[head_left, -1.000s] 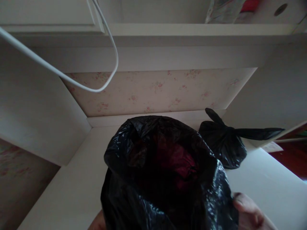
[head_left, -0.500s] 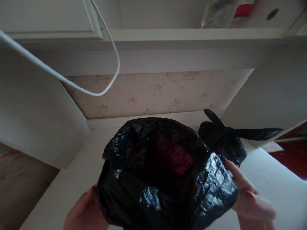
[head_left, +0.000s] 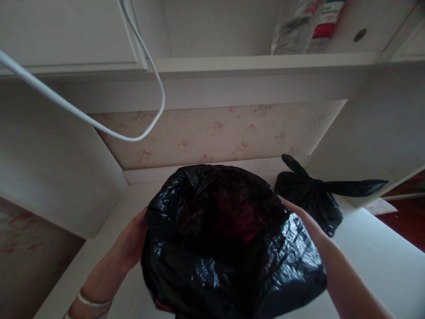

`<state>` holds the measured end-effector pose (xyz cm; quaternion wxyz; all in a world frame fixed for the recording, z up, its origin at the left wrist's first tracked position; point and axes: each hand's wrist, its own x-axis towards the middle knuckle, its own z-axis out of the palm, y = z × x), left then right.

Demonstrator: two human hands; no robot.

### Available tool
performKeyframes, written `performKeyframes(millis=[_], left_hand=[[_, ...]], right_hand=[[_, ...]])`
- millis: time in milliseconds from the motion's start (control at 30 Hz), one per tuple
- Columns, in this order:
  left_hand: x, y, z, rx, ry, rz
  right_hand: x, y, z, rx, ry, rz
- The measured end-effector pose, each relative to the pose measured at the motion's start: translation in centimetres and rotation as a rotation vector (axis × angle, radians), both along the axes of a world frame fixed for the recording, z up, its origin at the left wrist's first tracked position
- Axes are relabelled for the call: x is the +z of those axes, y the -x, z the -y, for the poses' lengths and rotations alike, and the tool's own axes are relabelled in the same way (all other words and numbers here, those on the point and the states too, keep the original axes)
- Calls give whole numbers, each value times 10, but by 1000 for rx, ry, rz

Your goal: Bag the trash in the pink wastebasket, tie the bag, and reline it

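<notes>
A black plastic bag (head_left: 206, 270) stands wide open on the white surface, with something dark red showing dimly inside. My left hand (head_left: 133, 239) lies against the bag's left side, its fingers hidden behind the plastic. On the other side, my right hand (head_left: 303, 219) reaches around the bag's right rear edge, and its fingers are out of sight too. Behind it to the right sits a second black bag (head_left: 312, 197), knotted, with its ends sticking out.
A white cable (head_left: 133, 138) hangs in a loop at the upper left. Above the surface runs a white shelf edge (head_left: 265, 63), with a clear package (head_left: 292, 35) and a red-and-white item (head_left: 327, 22) on the shelf. White panels flank both sides.
Both my hands have moved farther forward along the bag's sides, and more of my forearms shows. The view has tilted slightly, showing more of the shelf.
</notes>
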<state>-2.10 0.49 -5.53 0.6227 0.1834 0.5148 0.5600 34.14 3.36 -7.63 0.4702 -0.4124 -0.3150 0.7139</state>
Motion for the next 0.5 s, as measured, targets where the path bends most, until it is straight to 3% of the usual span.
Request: performKeyframes(millis=[200, 367, 500], left_hand=[[-6, 7, -22, -214, 87, 73], [-18, 15, -36, -298, -117, -42], [-10, 15, -43, -246, -228, -104]], right_hand=[[9, 1, -29, -6, -123, 99], [12, 0, -49, -120, -141, 192], [16, -3, -61, -220, -131, 252]])
